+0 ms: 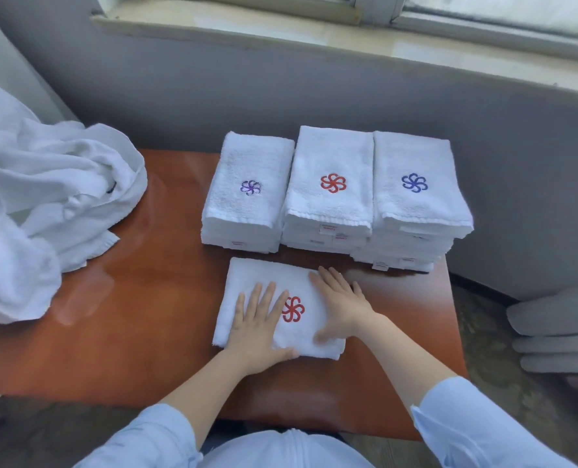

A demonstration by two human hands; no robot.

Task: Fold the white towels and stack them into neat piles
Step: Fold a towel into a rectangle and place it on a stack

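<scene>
**Towel table: positions as recorded**

Table (152, 298): stood before a wall (314, 92), with a window sill (280, 32) above and behind.
Far side: three piles of folded towels stood side by side in a row: left stack (247, 211), middle stack (329, 207), right stack (415, 211).
Near side, before the left and middle stacks: a single folded towel (257, 275).
On it: left hand (258, 327) lay flat on the left part and right hand (339, 304) flat on the right part.
Left end: heap of unfolded towels (44, 197), well apart from the stacks.

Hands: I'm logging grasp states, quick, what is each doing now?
Left hand: open, flat on the folded towel.
Right hand: open, fingers straight on the same towel.
</scene>
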